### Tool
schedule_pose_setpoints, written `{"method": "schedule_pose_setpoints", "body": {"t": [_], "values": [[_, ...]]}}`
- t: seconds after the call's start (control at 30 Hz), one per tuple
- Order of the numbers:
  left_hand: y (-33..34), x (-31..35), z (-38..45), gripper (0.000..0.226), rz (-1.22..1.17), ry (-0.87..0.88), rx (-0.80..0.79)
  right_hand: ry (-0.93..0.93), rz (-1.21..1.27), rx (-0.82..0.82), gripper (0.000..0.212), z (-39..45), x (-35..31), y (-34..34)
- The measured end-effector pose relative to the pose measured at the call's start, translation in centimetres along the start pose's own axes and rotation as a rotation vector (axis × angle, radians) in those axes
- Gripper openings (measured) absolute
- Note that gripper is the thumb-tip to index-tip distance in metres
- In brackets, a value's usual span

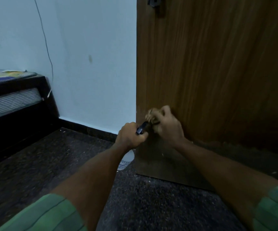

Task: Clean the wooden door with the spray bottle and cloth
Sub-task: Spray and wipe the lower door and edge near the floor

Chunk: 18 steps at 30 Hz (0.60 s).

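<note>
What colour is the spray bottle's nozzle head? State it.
Black, on the spray bottle with a white body, gripped by the left hand; head view.

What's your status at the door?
Left hand gripping spray bottle. Right hand bunching cloth against lower wooden door. Nothing in the way.

Head view, single wide-angle camera: worn on the person's head, facing forward and down, low and close to the wooden door point(218, 72). Beyond the fingers point(151, 116), door fills the right; wall point(93, 64) left; floor point(143, 205) beneath, both forearms entering from below.
</note>
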<state>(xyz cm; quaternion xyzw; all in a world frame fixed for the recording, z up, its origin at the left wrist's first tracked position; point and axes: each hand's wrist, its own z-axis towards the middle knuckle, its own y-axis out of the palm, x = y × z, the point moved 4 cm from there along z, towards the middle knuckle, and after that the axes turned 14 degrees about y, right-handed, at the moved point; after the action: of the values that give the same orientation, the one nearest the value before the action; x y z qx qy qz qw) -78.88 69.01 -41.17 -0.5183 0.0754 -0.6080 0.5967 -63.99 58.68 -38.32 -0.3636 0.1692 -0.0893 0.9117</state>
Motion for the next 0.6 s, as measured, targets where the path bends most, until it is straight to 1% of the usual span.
{"method": "schedule_pose_setpoints", "body": {"t": [0.07,0.13,0.2,0.23,0.27,0.3,0.37,0.4,0.43,0.47,0.5,0.53,0.6], "values": [[-0.1,-0.5,-0.2,0.028,0.035,-0.023,0.012,0.131,0.147,0.163,0.052,1.7,-0.7,-1.2],[-0.3,-1.2,-0.4,0.030,0.082,-0.067,0.028,0.197,0.167,0.234,0.053,2.5,-1.7,-1.2],[-0.4,-1.7,-0.5,0.029,0.114,-0.064,0.029,0.160,0.117,0.256,0.048,2.6,-2.2,-0.7],[-0.6,-1.9,-0.6,0.028,0.120,-0.050,0.040,0.108,0.080,0.247,0.045,2.3,-2.2,-0.3],[-0.8,-2.0,-0.7,0.031,0.109,-0.033,0.053,0.040,0.032,0.204,0.042,1.9,-2.1,0.4],[-1.0,-2.1,-0.8,0.035,0.094,-0.014,0.063,-0.039,-0.021,0.125,0.041,1.3,-2.0,1.4],[-1.2,-2.5,-1.0,0.039,0.066,0.014,0.061,-0.188,-0.159,-0.084,0.047,-0.2,-2.0,4.0],[-1.4,-2.6,-1.1,0.040,0.049,0.028,0.062,-0.218,-0.219,-0.183,0.047,-1.0,-2.1,5.1],[-1.6,-2.6,-1.1,0.041,0.028,0.038,0.065,-0.216,-0.246,-0.244,0.046,-1.5,-2.2,5.7],[-1.9,-2.5,-1.2,0.041,0.022,0.050,0.075,-0.190,-0.233,-0.245,0.044,-1.7,-2.5,5.8],[-2.3,-2.4,-1.1,0.042,0.013,0.057,0.092,-0.158,-0.186,-0.184,0.043,-1.2,-3.1,5.3],[-2.4,-2.7,-1.2,0.042,0.002,0.060,0.109,-0.110,-0.125,-0.090,0.042,-0.5,-4.0,4.7],[-2.8,-2.6,-1.4,0.047,0.020,0.081,0.143,0.011,0.016,0.145,0.039,2.0,-5.3,2.8]]}}
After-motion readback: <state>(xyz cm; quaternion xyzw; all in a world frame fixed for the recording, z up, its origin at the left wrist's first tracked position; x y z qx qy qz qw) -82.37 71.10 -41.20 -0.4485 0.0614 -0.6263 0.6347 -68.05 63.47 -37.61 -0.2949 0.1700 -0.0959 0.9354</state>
